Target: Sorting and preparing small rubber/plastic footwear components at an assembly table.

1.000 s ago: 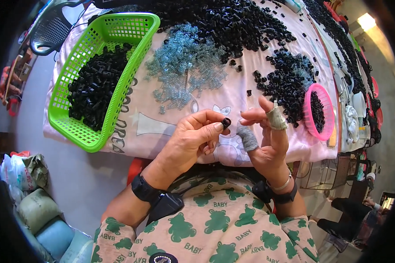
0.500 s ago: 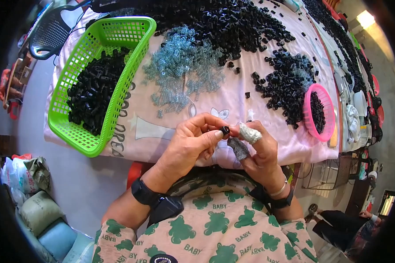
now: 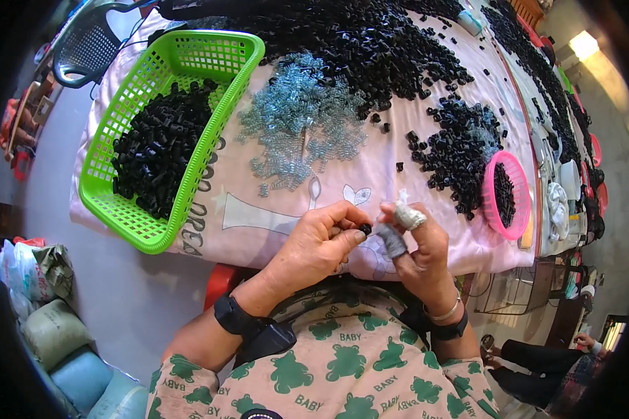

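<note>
Pinched between the thumb and fingertips of my left hand (image 3: 321, 241) is a small black plastic part (image 3: 365, 229). Just right of it is my right hand (image 3: 426, 248), its thumb wrapped in grey and a finger wrapped in white. The thumb and fingers of that hand stand apart, and I see nothing between them. Both hands are over the near edge of the cloth-covered table. Beyond them lies a heap of small clear bluish metal springs (image 3: 293, 126). A pile of small black parts (image 3: 454, 153) spreads to the right.
A green basket (image 3: 178, 220) of black parts stands at the left. At the right a pink basket (image 3: 489, 209) holds small black pieces. A large black heap (image 3: 398, 59) covers the far table. Bags (image 3: 59, 335) sit on the floor at left; another person (image 3: 545, 366) is at lower right.
My right hand has drawn slightly away from the black part, its thumb and fingers parting. My left hand keeps hold of the part. The whole view has shifted a little.
</note>
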{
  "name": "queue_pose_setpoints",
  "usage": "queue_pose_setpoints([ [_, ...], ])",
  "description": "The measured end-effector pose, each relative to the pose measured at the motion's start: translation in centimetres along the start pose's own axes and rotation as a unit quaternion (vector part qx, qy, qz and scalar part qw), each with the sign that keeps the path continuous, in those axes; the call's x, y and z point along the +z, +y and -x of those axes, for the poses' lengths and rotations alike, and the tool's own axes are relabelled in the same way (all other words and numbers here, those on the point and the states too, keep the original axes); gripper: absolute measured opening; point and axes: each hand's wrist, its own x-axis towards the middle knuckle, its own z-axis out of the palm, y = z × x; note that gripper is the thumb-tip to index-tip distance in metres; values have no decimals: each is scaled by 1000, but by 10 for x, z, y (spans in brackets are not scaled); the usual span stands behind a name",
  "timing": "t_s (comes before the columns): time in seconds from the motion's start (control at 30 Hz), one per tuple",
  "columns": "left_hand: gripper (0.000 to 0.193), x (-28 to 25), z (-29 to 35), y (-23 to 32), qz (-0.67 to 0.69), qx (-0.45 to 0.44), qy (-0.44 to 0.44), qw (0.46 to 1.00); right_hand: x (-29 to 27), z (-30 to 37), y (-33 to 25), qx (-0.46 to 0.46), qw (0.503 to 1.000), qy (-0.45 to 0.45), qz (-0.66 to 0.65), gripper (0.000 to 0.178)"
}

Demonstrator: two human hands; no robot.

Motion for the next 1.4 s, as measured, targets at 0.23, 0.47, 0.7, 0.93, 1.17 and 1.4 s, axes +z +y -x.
queue_pose_setpoints([
  [0.23, 13, -1, 0, -9, -123, 50, -36, 991, -9, -39, 3, -33, 996, -33, 74, 51],
  [0.47, 14, -1, 0, -3, -185, 62, -43, 980, 3, -81, 6, -31, 997, -54, 55, 57],
  [0.7, 13, -2, -3, -7, -203, 91, -41, 974, 20, -91, 19, -145, 973, -74, 161, 58],
  [0.93, 15, -1, -1, -3, -229, 108, -51, 966, -5, -80, 27, -2, 995, -57, 78, 49],
  [1.17, 15, -2, -2, -7, -247, 142, -64, 956, -8, -65, 20, -33, 989, -81, 120, 43],
  [1.4, 15, -2, -2, -7, -272, 162, -76, 946, 12, -73, 11, -82, 992, -77, 57, 56],
])
